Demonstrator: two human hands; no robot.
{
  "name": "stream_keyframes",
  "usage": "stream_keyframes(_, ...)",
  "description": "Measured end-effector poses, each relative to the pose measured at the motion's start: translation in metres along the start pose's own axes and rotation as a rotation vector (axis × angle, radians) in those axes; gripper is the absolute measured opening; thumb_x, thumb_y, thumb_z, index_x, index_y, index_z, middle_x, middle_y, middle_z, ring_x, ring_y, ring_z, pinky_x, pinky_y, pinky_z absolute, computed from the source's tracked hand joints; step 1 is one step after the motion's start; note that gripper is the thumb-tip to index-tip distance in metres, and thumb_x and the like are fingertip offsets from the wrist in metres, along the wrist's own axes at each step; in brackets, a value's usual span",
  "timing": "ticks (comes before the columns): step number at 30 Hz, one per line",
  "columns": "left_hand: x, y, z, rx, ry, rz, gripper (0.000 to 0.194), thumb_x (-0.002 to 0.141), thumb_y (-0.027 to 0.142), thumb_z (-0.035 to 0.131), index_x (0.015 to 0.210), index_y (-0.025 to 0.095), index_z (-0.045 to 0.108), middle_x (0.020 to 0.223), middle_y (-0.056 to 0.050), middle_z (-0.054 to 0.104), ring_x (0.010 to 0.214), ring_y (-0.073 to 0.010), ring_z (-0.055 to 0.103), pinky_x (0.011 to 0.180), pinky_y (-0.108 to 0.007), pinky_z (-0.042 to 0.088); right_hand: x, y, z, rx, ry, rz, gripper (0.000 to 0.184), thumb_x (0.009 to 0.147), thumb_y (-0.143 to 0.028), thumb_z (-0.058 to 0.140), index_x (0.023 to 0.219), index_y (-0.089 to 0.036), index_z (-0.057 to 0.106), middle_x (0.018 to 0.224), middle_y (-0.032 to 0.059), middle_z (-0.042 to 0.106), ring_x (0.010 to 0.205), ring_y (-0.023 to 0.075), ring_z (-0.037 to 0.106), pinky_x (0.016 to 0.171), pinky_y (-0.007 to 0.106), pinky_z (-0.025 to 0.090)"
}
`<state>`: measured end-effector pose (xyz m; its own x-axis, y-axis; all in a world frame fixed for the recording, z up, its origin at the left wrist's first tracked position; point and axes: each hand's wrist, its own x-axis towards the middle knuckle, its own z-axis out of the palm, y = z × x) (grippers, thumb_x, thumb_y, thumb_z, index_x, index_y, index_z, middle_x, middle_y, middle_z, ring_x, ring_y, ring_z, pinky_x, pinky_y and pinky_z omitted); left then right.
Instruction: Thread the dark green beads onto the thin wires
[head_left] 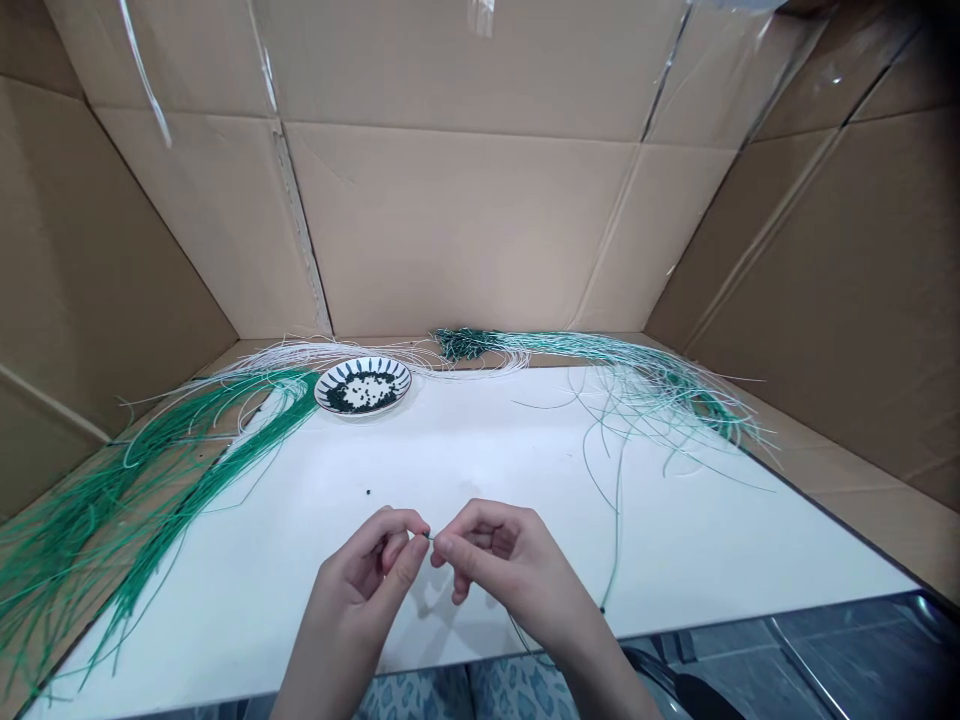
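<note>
Near the front of the white table, my left hand (358, 580) pinches a tiny dark bead (427, 534) between thumb and forefinger. Just to the right, almost touching, my right hand (510, 565) has its thumb and forefinger closed on a thin strand, mostly hidden by the fingers. Part of a thin green strand (517, 632) shows below the right wrist. Another dark bead (368, 492) lies alone on the table beyond my left hand. A striped plate (364, 363) farther back holds many small dark beads.
Loose green strands (165, 500) spread over the left side, with white strands behind them. A bundle of green and white strands (600, 350) lies along the back right. One strand (618, 500) reaches toward the front edge. Cardboard walls (465, 230) surround the white table (487, 440).
</note>
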<state>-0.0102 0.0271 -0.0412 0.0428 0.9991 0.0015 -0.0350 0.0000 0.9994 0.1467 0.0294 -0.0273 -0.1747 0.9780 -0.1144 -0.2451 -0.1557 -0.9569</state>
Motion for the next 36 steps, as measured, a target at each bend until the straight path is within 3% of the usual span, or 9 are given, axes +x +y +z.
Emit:
stream_keyframes(5, -0.009, 0.000, 0.002, 0.072, -0.062, 0.151, 0.007, 0.089, 0.030, 0.063, 0.084, 0.028, 0.068, 0.070, 0.006, 0.041, 0.069, -0.0143, 0.043, 0.068, -0.022, 0.037, -0.009, -0.007, 0.002, 0.041, -0.016, 0.014, 0.036, 0.064, -0.043, 0.088, 0.064, -0.014, 0.068, 0.063, -0.0005, 0.069, 0.043, 0.0055, 0.054, 0.048, 0.019, 0.047)
stream_keyframes(14, -0.018, 0.006, 0.003, 0.138, -0.118, 0.214, 0.014, 0.089, 0.023, 0.058, 0.079, 0.029, 0.065, 0.071, 0.006, 0.039, 0.068, -0.0156, 0.042, 0.065, -0.026, 0.033, -0.015, -0.011, 0.004, 0.039, -0.021, 0.040, 0.039, 0.060, -0.041, 0.090, 0.063, -0.013, 0.063, 0.058, -0.0017, 0.065, 0.044, 0.0064, 0.056, 0.048, 0.018, 0.046)
stream_keyframes(21, -0.016, 0.002, 0.000, 0.163, -0.090, 0.211, 0.010, 0.091, 0.027, 0.060, 0.084, 0.031, 0.066, 0.071, 0.007, 0.040, 0.068, -0.0146, 0.044, 0.068, -0.024, 0.036, -0.025, -0.010, 0.001, -0.131, -0.022, 0.003, 0.026, 0.074, -0.039, 0.082, 0.078, -0.016, 0.070, 0.060, -0.0044, 0.057, 0.051, 0.0084, 0.055, 0.049, 0.018, 0.046)
stream_keyframes(24, -0.015, 0.003, 0.000, 0.152, -0.105, 0.195, 0.009, 0.091, 0.029, 0.061, 0.083, 0.031, 0.066, 0.070, 0.007, 0.040, 0.068, -0.0139, 0.045, 0.068, -0.022, 0.037, -0.031, -0.009, 0.004, -0.296, 0.039, -0.139, 0.015, 0.077, -0.027, 0.077, 0.090, -0.021, 0.072, 0.071, -0.0034, 0.057, 0.057, 0.0102, 0.053, 0.045, 0.018, 0.044)
stream_keyframes(28, -0.017, 0.006, 0.000, 0.143, -0.044, 0.172, 0.011, 0.089, 0.035, 0.063, 0.080, 0.031, 0.067, 0.074, 0.005, 0.047, 0.072, -0.0153, 0.047, 0.068, -0.023, 0.036, -0.036, -0.009, 0.007, -0.421, 0.110, -0.358, 0.008, 0.084, -0.015, 0.067, 0.086, -0.023, 0.070, 0.083, -0.0016, 0.063, 0.069, 0.0113, 0.055, 0.058, 0.020, 0.047)
stream_keyframes(36, -0.021, 0.010, 0.000, 0.113, -0.014, 0.192, 0.015, 0.086, 0.046, 0.069, 0.082, 0.032, 0.073, 0.075, 0.004, 0.056, 0.074, -0.0167, 0.052, 0.067, -0.024, 0.039, -0.038, -0.012, 0.006, -0.486, 0.117, -0.436, 0.011, 0.086, -0.015, 0.067, 0.082, -0.020, 0.075, 0.075, -0.0009, 0.067, 0.067, 0.0112, 0.056, 0.060, 0.020, 0.044)
